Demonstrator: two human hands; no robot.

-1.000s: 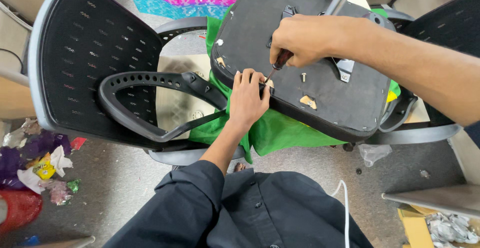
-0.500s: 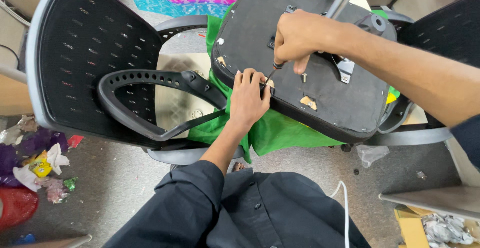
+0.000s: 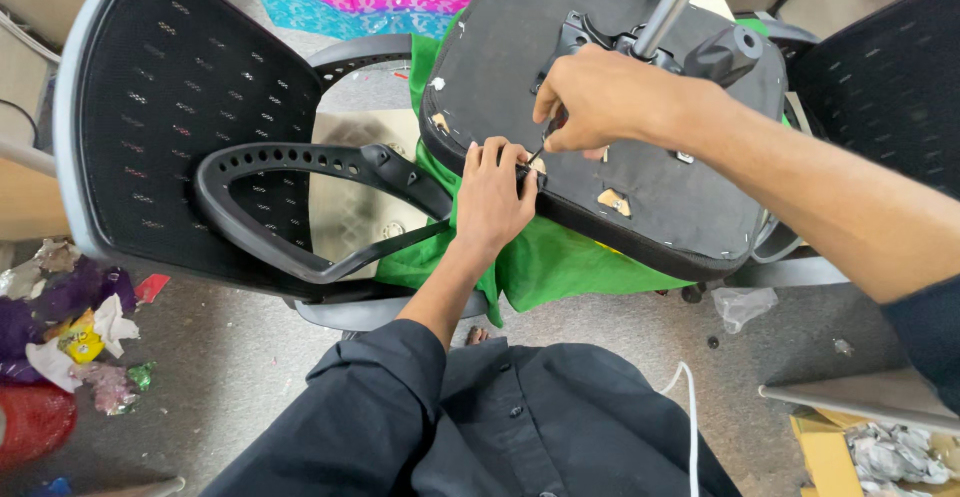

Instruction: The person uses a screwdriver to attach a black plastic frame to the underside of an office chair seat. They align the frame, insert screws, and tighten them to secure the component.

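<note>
An upturned black chair seat (image 3: 650, 167) lies on a green cloth (image 3: 560, 267), its metal post (image 3: 672, 2) sticking up. A black plastic armrest (image 3: 300, 172) meets the seat's near edge. My left hand (image 3: 492, 197) presses the armrest bracket against that edge, fingers curled over it. Just above it, my right hand (image 3: 600, 97) is closed around a screwdriver (image 3: 543, 147), whose thin tip points down at the bracket between the two hands. Most of the tool's handle is hidden inside the fist.
A black mesh chair back (image 3: 170, 107) in a grey frame lies at left. Scraps and wrappers (image 3: 70, 327) litter the floor at lower left. Another mesh chair (image 3: 890, 87) stands at right. A white cable (image 3: 690, 417) and a cardboard box (image 3: 850, 447) are at lower right.
My right hand has shifted along the seat toward the metal post with the screwdriver, and the view has moved closer. My left hand stays on the bracket.
</note>
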